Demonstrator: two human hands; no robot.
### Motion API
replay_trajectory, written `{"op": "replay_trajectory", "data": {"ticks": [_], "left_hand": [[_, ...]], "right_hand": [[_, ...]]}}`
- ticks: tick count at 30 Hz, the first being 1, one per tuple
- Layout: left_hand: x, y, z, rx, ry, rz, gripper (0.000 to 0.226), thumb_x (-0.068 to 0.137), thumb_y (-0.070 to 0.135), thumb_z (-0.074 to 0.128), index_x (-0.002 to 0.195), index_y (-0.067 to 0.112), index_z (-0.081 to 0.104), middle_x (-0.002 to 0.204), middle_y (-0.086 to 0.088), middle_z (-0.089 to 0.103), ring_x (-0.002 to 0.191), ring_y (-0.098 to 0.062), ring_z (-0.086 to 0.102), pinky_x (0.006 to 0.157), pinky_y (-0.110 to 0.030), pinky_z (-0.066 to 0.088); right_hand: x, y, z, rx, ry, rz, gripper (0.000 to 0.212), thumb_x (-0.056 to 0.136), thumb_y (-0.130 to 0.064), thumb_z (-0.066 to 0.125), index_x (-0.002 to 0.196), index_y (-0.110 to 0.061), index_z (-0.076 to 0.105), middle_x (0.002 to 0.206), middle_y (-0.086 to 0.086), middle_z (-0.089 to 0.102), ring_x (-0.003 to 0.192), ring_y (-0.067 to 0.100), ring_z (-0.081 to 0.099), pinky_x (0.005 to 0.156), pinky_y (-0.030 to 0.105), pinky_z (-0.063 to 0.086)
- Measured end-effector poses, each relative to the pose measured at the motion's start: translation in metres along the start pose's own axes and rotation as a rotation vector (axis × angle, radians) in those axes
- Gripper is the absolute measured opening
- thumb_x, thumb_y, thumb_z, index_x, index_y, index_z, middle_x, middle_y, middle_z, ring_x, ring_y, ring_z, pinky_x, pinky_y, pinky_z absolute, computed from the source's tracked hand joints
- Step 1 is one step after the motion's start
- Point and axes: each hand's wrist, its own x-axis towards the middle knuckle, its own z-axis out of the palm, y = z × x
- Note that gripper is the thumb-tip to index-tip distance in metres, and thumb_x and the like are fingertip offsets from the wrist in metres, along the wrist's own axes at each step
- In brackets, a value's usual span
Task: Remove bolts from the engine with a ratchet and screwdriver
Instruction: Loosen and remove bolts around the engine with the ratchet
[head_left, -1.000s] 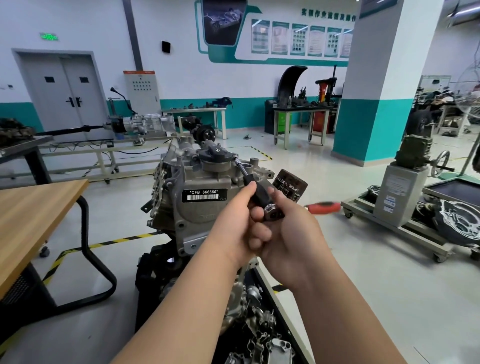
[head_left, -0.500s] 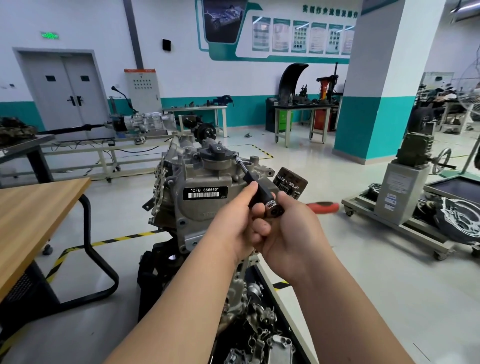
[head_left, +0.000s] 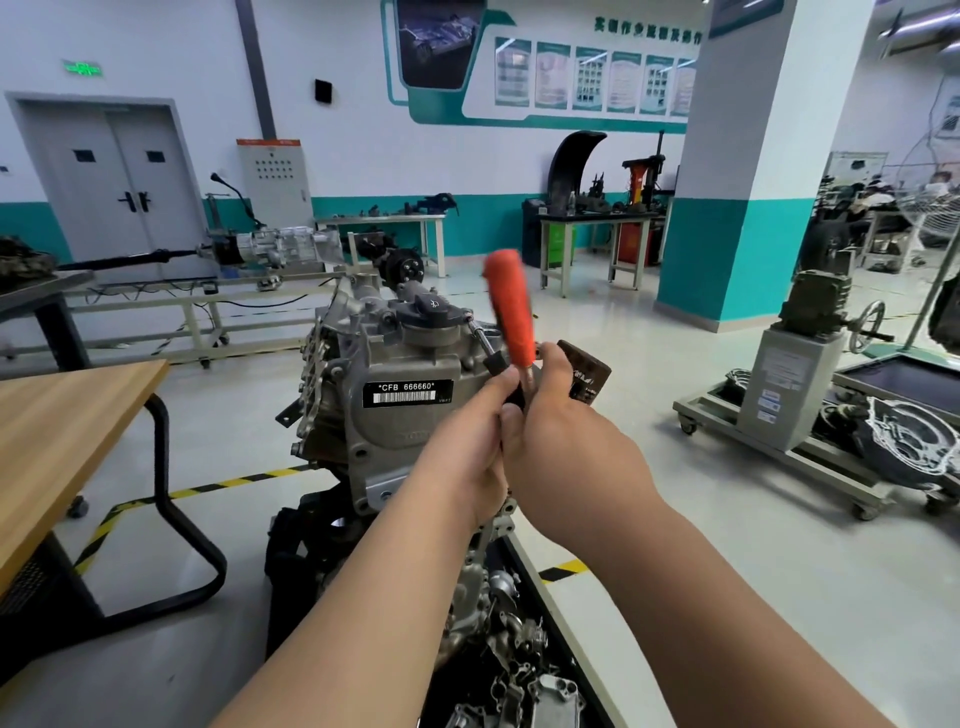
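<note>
Engine (head_left: 395, 415): on its stand, dead centre, barcode plate facing you. Wooden table (head_left: 62, 415): to your left, well apart from it. Black tray (head_left: 524, 577): under the engine, holding loose cast parts. I cannot tell whether any bolts lie among them.

Your left hand (head_left: 467, 447) and right hand (head_left: 566, 441) are pressed together just in front of the engine's upper right corner. Left fingers curl round the black grip of the driver shaft (head_left: 480, 335). The right hand wraps the ratchet (head_left: 511, 306) at the foot of its orange handle, which stands nearly upright and blurred.

The shaft runs up-left from your hands to the casing beside the black filler cap (head_left: 431, 309). The bolt itself is hidden under its tip.

Judgement: you're mid-job on this fastener, with the tool engaged and the bolt likely not yet out. No freed bolt shows anywhere, so count the removals as still ahead.
</note>
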Motion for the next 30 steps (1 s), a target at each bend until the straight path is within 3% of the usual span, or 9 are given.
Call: {"op": "replay_trajectory", "data": {"ticks": [3,5,8,12,16,21,25,28,30], "left_hand": [[-0.004,0.001,0.002,0.006,-0.003,0.029,0.045,0.097,0.044,0.05,0.125,0.012,0.064,0.095,-0.003,0.068,0.094,-0.019,0.061,0.093,-0.03,0.046],[-0.003,0.0,0.002,0.011,0.005,0.045,0.046,0.099,0.046,0.046,0.117,0.01,0.068,0.104,-0.006,0.069,0.1,-0.02,0.062,0.103,-0.032,0.041],[0.0,-0.003,-0.001,-0.028,0.003,0.031,0.049,0.099,0.047,0.042,0.078,0.017,0.074,0.081,0.003,0.059,0.074,-0.017,0.057,0.074,-0.03,0.044],[-0.001,-0.003,-0.008,0.051,0.018,-0.008,0.038,0.095,0.054,0.044,0.091,0.025,0.067,0.044,0.008,0.038,0.028,-0.011,0.037,0.038,-0.008,0.026],[-0.002,-0.001,-0.009,0.038,0.007,0.015,0.049,0.097,0.049,0.045,0.077,0.021,0.079,0.042,0.009,0.044,0.024,-0.008,0.04,0.025,-0.009,0.02],[0.003,-0.004,-0.01,0.07,-0.012,0.004,0.065,0.096,0.052,0.047,0.046,0.019,0.071,0.039,0.009,0.043,0.025,-0.008,0.043,0.024,-0.01,0.021],[0.003,-0.003,-0.007,0.048,-0.024,-0.017,0.059,0.096,0.054,0.045,0.056,0.023,0.074,0.038,0.009,0.04,0.024,-0.01,0.039,0.031,-0.007,0.021],[0.0,-0.002,-0.001,0.062,-0.042,-0.021,0.062,0.097,0.053,0.043,0.051,0.02,0.069,0.04,0.005,0.039,0.031,-0.013,0.04,0.038,-0.015,0.029],[-0.002,0.001,0.002,-0.008,-0.038,0.005,0.043,0.097,0.047,0.047,0.082,0.017,0.073,0.065,-0.002,0.061,0.06,-0.017,0.059,0.062,-0.027,0.049]], "right_hand": [[0.0,0.002,0.006,0.415,0.005,0.108,0.056,0.102,-0.036,0.035,0.148,-0.016,0.013,0.096,0.001,0.062,0.082,0.023,0.057,0.066,0.033,0.04],[0.003,0.004,0.01,0.684,-0.025,0.257,0.043,0.101,-0.037,0.038,0.138,-0.017,0.029,0.092,-0.003,0.061,0.078,0.019,0.057,0.063,0.03,0.041],[0.005,0.003,0.019,1.037,-0.07,0.422,0.031,0.099,-0.038,0.041,0.124,-0.02,0.044,0.095,0.005,0.06,0.07,0.022,0.05,0.072,0.035,0.041],[-0.002,-0.004,0.019,1.651,-0.171,0.572,0.024,0.102,-0.031,0.039,0.109,-0.017,0.058,0.061,0.005,0.049,0.038,0.015,0.033,0.043,0.025,0.035],[-0.005,-0.003,0.012,2.096,-0.281,0.678,0.019,0.101,-0.029,0.04,0.104,-0.027,0.059,0.059,0.0,0.043,0.034,0.01,0.029,0.034,0.018,0.03],[-0.005,0.0,0.01,2.066,-0.287,0.722,0.019,0.102,-0.03,0.038,0.105,-0.026,0.056,0.057,0.0,0.045,0.032,0.01,0.03,0.033,0.018,0.03],[-0.002,0.0,0.007,1.828,-0.256,0.671,0.023,0.102,-0.03,0.04,0.1,-0.02,0.06,0.057,0.001,0.045,0.035,0.012,0.029,0.038,0.021,0.03],[0.001,0.002,0.001,1.384,-0.183,0.562,0.032,0.101,-0.034,0.041,0.109,-0.007,0.055,0.065,0.008,0.054,0.041,0.02,0.039,0.046,0.03,0.038],[0.003,0.001,-0.005,0.925,-0.116,0.407,0.037,0.101,-0.037,0.039,0.121,-0.006,0.044,0.084,0.011,0.063,0.061,0.024,0.052,0.06,0.036,0.046]]}}
